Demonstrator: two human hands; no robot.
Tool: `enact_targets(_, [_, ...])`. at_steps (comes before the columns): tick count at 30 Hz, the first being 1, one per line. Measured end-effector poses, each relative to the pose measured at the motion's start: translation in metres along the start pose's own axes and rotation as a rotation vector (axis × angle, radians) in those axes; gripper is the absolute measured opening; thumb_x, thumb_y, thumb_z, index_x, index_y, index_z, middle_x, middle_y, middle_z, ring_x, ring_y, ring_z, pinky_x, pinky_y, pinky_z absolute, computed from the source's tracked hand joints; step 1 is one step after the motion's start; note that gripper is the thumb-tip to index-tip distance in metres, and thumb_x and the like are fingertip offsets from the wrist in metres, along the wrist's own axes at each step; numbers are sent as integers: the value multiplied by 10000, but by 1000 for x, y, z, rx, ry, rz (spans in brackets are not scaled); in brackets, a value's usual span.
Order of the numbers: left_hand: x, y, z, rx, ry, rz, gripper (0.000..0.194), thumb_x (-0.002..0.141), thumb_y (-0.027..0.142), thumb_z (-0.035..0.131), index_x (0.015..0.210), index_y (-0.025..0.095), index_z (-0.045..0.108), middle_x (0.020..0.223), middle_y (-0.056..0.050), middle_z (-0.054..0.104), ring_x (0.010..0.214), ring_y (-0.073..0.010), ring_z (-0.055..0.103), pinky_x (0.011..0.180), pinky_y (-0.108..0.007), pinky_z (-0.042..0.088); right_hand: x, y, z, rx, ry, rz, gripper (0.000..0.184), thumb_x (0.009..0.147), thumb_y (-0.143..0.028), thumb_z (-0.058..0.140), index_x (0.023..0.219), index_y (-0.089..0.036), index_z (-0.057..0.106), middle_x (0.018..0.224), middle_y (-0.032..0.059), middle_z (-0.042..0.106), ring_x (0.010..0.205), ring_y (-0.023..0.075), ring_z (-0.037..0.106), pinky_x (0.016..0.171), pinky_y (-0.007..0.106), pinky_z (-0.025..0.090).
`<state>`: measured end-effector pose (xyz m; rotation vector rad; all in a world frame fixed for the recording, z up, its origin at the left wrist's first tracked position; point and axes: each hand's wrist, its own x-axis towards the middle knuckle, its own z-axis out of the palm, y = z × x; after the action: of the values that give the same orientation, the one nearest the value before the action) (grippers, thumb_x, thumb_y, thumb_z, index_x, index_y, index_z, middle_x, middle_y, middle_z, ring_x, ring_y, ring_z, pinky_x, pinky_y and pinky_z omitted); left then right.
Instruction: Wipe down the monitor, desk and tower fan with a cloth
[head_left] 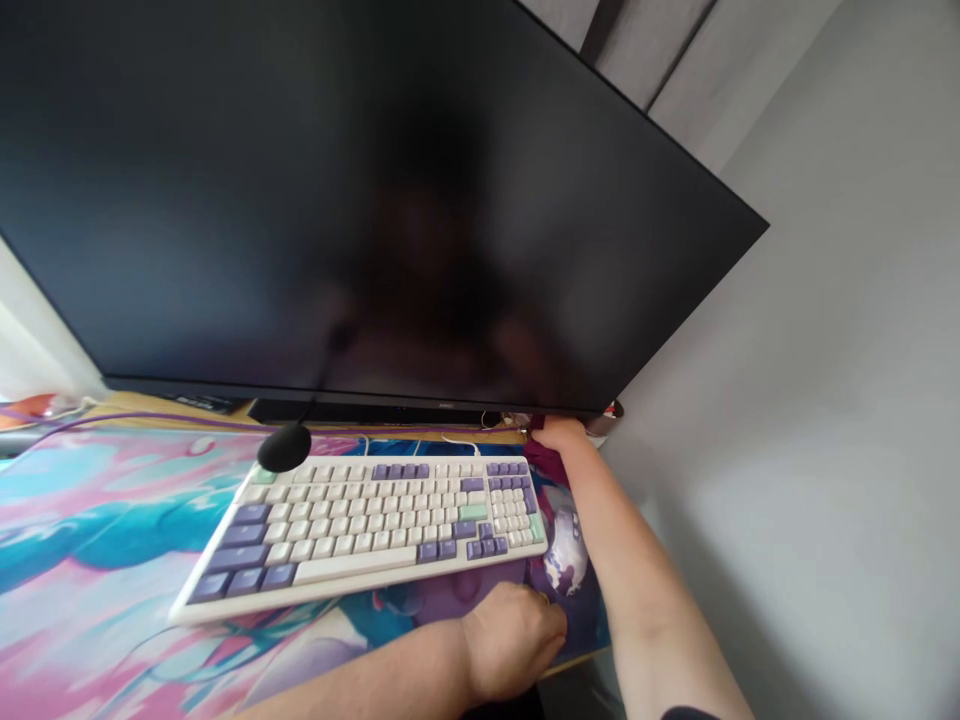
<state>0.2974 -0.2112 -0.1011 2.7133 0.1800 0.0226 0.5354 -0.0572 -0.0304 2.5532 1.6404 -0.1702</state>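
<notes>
My right hand (561, 433) reaches to the back right of the desk, under the monitor's lower edge. Its fingers are closed on a dark red cloth (546, 460), which hangs down beside the keyboard; part of the fingers is hidden. Near the desk's front edge, my left hand (514, 640) rests curled on the colourful desk mat (97, 540), its fingertips turned away, so I cannot see what they hold. A white and purple mouse (566, 550) sits between the two arms, just right of the keyboard (367, 530) with white, purple and mint keys.
A large dark monitor (225, 200) spans the back of the desk. In front of it, a round black microphone-like pad (284, 447) overhangs the keyboard's top left corner. A purple cable (150, 416) runs along the rear. A grey wall (840, 400) closes off the right side.
</notes>
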Motion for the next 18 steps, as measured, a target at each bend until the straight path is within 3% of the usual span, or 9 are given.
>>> enact_targets(3, [-1, -1, 0, -5, 19, 16, 167, 1034, 270, 553, 939, 206, 673, 958, -66, 815, 894, -250, 804, 748, -319, 589, -1, 3, -3, -17, -29, -20, 650, 941, -460, 675, 1541, -220, 604, 1584, 166, 620, 1370, 346, 663, 1087, 437, 552])
enact_targets(7, [-1, -1, 1, -6, 50, 17, 160, 1034, 271, 562, 933, 208, 669, 946, -56, 808, 866, -232, 791, 728, -310, 560, -17, 5, -4, -42, -1, -62, 660, 935, -360, 677, 1576, -255, 556, 1613, 148, 593, 1408, 338, 629, 1099, 430, 537])
enact_targets(12, [0, -1, 1, -9, 21, 8, 185, 1046, 277, 541, 947, 205, 680, 962, -63, 814, 870, -232, 787, 748, -314, 571, -34, 7, -4, -74, -12, -103, 575, 919, -295, 659, 1490, -227, 642, 1545, 171, 643, 1390, 357, 632, 1086, 435, 531])
enact_targets(18, [1, 0, -1, -6, -12, 3, 215, 1061, 288, 514, 971, 206, 692, 999, -65, 820, 926, -251, 796, 790, -331, 592, -51, 17, -6, -56, -72, -158, 496, 903, -261, 664, 1394, -249, 733, 1446, 130, 724, 1348, 341, 662, 1085, 406, 528])
